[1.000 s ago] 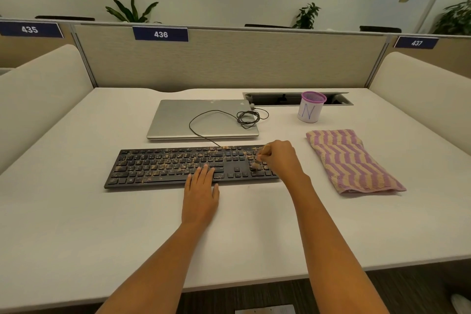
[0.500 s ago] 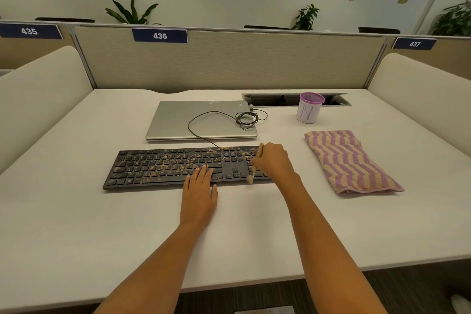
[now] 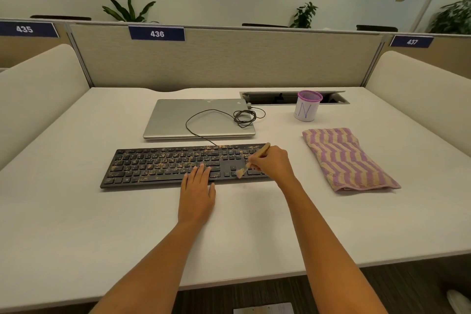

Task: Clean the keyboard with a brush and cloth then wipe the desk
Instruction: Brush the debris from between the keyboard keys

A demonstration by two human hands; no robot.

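the right hand [image 3: 274, 164], gripping the brush [image 3: 246, 166], has dragged its bristles toward the near edge of the keyboard [image 3: 153, 173], the left hand [image 3: 197, 194] still flat steadying it; most crumbs [image 3: 178, 160] remain leftward.

Right hand [image 3: 274, 164] gripping brush [image 3: 251, 162] on crumb-strewn keyboard [image 3: 163, 166], left hand [image 3: 197, 192] flat at its front edge, striped cloth [image 3: 348, 159] beside

The white desk [image 3: 76, 211] bears a keyboard [image 3: 158, 168], closed laptop [image 3: 178, 120], striped cloth [image 3: 346, 160] and purple-rimmed cup [image 3: 305, 109].
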